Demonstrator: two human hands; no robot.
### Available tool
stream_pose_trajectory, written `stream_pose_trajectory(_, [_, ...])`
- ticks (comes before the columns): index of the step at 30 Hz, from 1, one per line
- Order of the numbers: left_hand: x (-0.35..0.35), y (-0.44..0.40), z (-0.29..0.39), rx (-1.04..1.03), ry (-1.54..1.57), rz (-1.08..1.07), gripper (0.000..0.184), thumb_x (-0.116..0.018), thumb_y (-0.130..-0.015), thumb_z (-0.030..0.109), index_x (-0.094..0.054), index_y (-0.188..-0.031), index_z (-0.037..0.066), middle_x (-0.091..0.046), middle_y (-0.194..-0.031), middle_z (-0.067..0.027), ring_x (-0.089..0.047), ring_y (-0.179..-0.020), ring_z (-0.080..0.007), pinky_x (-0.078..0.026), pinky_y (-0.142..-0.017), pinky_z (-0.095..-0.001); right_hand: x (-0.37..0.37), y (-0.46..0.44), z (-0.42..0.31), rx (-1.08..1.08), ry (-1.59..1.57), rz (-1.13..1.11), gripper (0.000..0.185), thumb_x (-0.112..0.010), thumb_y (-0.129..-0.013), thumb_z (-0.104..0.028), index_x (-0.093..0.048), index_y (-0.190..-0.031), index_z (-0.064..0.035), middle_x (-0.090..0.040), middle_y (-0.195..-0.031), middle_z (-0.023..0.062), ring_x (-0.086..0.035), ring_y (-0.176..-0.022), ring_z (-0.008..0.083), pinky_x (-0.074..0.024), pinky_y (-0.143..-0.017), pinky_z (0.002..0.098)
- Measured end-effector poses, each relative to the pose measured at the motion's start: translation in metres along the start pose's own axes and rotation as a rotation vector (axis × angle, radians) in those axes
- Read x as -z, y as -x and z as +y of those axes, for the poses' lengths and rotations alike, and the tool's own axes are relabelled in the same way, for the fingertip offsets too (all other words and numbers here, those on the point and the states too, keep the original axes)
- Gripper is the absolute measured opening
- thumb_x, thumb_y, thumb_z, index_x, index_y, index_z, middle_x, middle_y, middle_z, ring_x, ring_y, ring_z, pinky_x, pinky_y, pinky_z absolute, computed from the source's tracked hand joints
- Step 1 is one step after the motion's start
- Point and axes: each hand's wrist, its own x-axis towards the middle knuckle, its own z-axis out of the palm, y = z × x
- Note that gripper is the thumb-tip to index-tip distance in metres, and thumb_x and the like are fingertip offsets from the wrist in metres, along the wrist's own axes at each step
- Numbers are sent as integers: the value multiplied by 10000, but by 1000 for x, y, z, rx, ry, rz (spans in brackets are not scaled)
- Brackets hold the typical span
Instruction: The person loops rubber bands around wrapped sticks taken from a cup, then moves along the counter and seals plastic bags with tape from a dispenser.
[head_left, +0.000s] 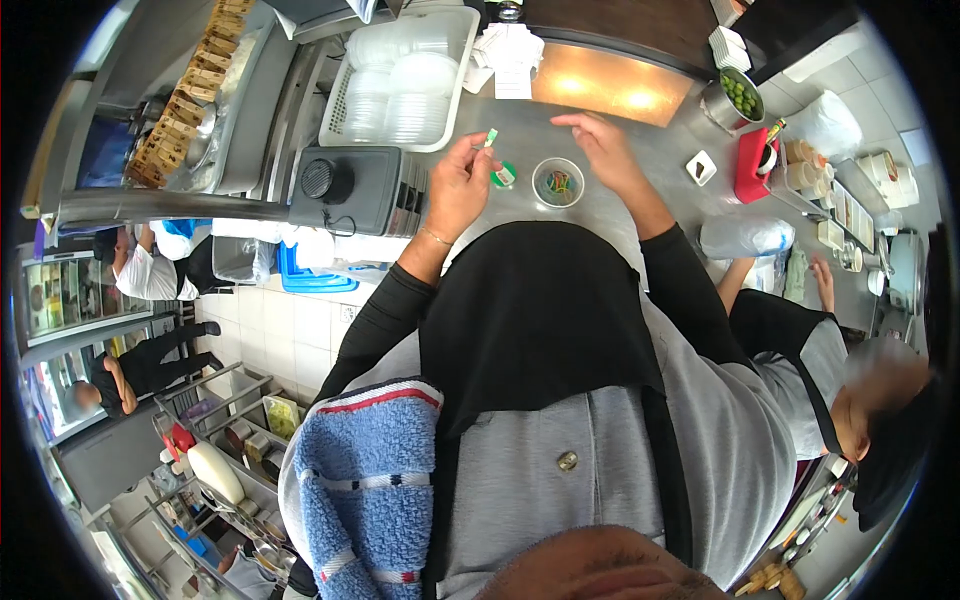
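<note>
My left hand (458, 190) is raised over the steel counter, thumb and fingers pinched on a small green-and-white piece (491, 137), too small to name. Just beside it on the counter is a round green item with a white label (503, 175). A round, pale-rimmed bowl (536, 190) stands between my hands, with several small coloured pieces (559, 183) inside, perhaps rubber bands. To the upper right of the bowl, my right hand (603, 152) has its fingers stretched leftward, with nothing visible in them.
A white basket (462, 75) of clear plastic containers stands at the back left, by a grey machine (350, 190). On the right are a small white dish (700, 168), a metal pot of green fruit (735, 98) and a red holder (752, 165). A co-worker (800, 350) stands close at right.
</note>
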Motion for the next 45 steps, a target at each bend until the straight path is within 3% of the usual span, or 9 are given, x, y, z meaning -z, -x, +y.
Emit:
stream_pose_trajectory(5, [4, -4, -5, 77, 91, 21, 221, -614, -1052, 126, -649, -1235, 6, -784, -847, -68, -645, -685, -66, -510, -621, -259, -5, 15, -9, -325, -156, -1, 242, -616, -1035, -110, -692, -1263, -77, -748, -1009, 41, -673, -893, 84, -508, -701, 247])
stream_pose_trajectory(8, [4, -4, -5, 177, 259, -12, 215, -601, -1060, 124, -650, -1238, 14, -779, -857, -60, -572, -631, -40, -464, -583, -231, -7, 14, -5, -427, -184, -61, 264, -631, -1035, -78, -649, -1297, -51, -778, -946, 71, -739, -898, 130, -561, -780, 274])
stream_pose_trajectory(17, [8, -6, -5, 273, 432, -42, 236, -581, -1065, 124, -635, -1260, 4, -760, -876, -53, -507, -606, -23, -425, -566, -209, -20, 16, -13, -468, -296, -24, 118, -658, -1029, -130, -695, -1081, -31, -767, -973, 47, -585, -704, 50, -461, -595, 214])
stream_pose_trajectory(23, [-4, -4, -8, 158, 375, -139, 303, -622, -1060, 169, -632, -1311, -2, -720, -858, -37, -619, -750, -76, -507, -690, -271, -28, 18, -16, -243, -359, -108, 111, -676, -1017, -106, -692, -1104, -40, -713, -848, -4, -608, -722, 60, -500, -664, 223])
stream_pose_trajectory(28, [-1, -1, 17, -2, 70, -171, 288, -621, -1060, 176, -676, -1279, -3, -728, -894, -107, -685, -777, -160, -539, -711, -322, -28, 8, -42, -233, -320, 10, 124, -703, -1008, -109, -710, -1118, -52, -498, -724, -82, -451, -663, 28, -399, -623, 223])
stream_pose_trajectory(32, [2, 1, 21, -192, -164, -149, 260, -600, -1055, 162, -704, -1240, 13, -737, -965, -184, -725, -806, -283, -565, -719, -374, -15, 2, -55, -124, -244, -21, 322, -772, -949, -96, -718, -1266, -89, -394, -712, -107, -335, -649, 28, -334, -609, 228])
stream_pose_trajectory(35, [3, 2, 25, -359, -285, -115, 250, -610, -1040, 158, -710, -1231, 31, -740, -1004, -185, -725, -838, -336, -576, -730, -413, -13, 2, -55, -100, -206, -75, 426, -829, -895, -154, -729, -1309, -149, -376, -685, -87, -374, -619, 49, -353, -572, 265])
stream_pose_trajectory(38, [6, 5, 37, -393, -400, -137, 238, -627, -1022, 153, -712, -1217, 47, -744, -1021, -156, -722, -857, -350, -579, -728, -430, -9, 2, -62, -143, -178, -154, 344, -825, -894, -158, -770, -1233, -152, -431, -688, -62, -398, -620, 64, -359, -574, 273])
stream_pose_trajectory(45, [6, 9, 39, -450, -456, -159, 219, -635, -1009, 159, -716, -1191, 68, -748, -1023, -123, -720, -846, -348, -578, -705, -442, -8, 0, -44, 113, -62, -143, 163, -804, -901, -173, -835, -1058, -144, -609, -734, 1, -530, -658, 121, -434, -617, 305])
